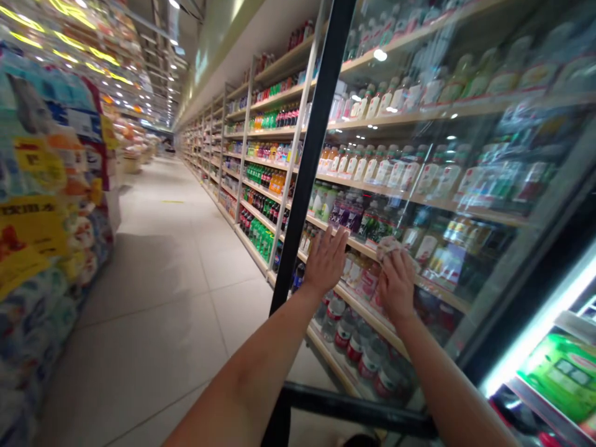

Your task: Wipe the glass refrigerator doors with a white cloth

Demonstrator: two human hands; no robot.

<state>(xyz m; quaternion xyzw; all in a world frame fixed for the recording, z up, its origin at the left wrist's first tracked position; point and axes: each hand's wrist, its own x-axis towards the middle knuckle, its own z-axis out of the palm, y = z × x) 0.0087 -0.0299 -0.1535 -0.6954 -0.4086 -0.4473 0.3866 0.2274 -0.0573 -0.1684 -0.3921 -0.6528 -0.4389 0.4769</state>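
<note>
A glass door [410,155] with a black frame stands swung out in front of me. My left hand [325,261] lies flat against its pane, fingers spread, close to the black upright edge. Farther right, my right hand [397,282] presses a crumpled pale cloth [391,248] onto the same glass, its fingers bent over the cloth. Shelves of drink bottles show through the pane behind both hands.
At the right edge is a lit cooler with a green package [563,372]. Tall drink shelves [261,180] run along the aisle wall. Stacked goods with yellow signs [32,236] line the left side. A tiled floor [177,267] lies between.
</note>
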